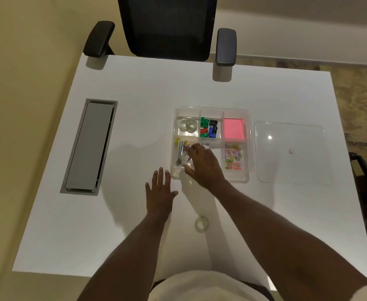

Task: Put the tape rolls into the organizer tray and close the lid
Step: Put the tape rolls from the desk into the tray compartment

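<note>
Nearest the camera, both bare forearms extend from the lower edge of the view over the white bench (134,88). Between the forearms, one clear tape roll (201,223) lies flat on the bench, apart from both hands and well short of the tray.

The left hand (159,192) rests palm down on the bench just beside the tray's near left corner. Its fingers (160,173) are spread and extended, gripping nothing.

The right hand (202,164) reaches over the near wall of the clear organizer tray (236,178) into the near left compartment. Its fingers (190,149) are curled down around a clear, glinting object. The object is too blurred and transparent to identify with certainty; it may be a tape roll. The same compartment holds metal clips with coloured parts (181,148), just beside the fingertips.

Tray contents, by compartment:
- Far left: two clear tape rolls (187,125), side by side.
- Far middle: small green, red, blue and black items (208,128).
- Far right: a pink pad of notes (234,129).
- Near right: coloured paper clips (233,156).

The clear lid (291,153) lies flat on the bench just to the right of the tray, separate from it. The tray is uncovered.

A grey cable hatch (89,146) is set into the bench at left. A black office chair (167,27) stands at the far edge.
</note>
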Motion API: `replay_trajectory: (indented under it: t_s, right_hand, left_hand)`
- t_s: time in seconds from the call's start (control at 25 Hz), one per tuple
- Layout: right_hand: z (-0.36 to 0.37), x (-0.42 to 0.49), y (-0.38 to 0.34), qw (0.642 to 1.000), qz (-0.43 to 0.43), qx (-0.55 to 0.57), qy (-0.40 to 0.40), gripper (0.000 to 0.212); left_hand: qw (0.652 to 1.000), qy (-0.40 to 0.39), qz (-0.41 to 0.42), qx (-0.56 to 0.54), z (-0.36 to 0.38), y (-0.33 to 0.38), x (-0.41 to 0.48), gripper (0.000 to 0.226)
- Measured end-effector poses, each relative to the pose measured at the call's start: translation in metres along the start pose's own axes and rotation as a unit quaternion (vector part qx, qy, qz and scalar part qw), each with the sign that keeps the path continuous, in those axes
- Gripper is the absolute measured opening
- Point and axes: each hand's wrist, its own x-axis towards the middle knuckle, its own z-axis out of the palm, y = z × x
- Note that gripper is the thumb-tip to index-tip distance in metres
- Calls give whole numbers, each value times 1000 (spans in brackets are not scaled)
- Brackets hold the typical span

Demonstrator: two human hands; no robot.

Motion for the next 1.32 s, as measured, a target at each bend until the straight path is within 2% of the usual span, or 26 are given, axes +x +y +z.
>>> replay_trajectory:
  t_s: [0.24, 0.36, 0.68, 0.92, 1.16, 1.32]
  right_hand:
    - [-26, 49, 20, 996, 86, 17, 34, 51]
    - [-21, 78, 20, 994, 105, -32, 14, 49]
    - [14, 126, 10, 976, 169, -131, -47, 57]
    - [16, 130, 11, 975, 161, -146, -54, 59]
    - [-6, 94, 5, 986, 118, -113, 11, 30]
    - [-8, 46, -4, 993, 75, -82, 33, 31]
  left_hand:
    - [1000, -3, 0, 20, 21, 8, -20, 85]
    - [1000, -17, -17, 19, 23, 9, -14, 86]
    - [999, -20, -25, 12, 23, 11, -13, 85]
    - [999, -26, -28, 13, 22, 9, -14, 84]
    - [999, -33, -24, 19, 20, 9, -14, 85]
    - [999, -27, -18, 26, 18, 9, -15, 85]
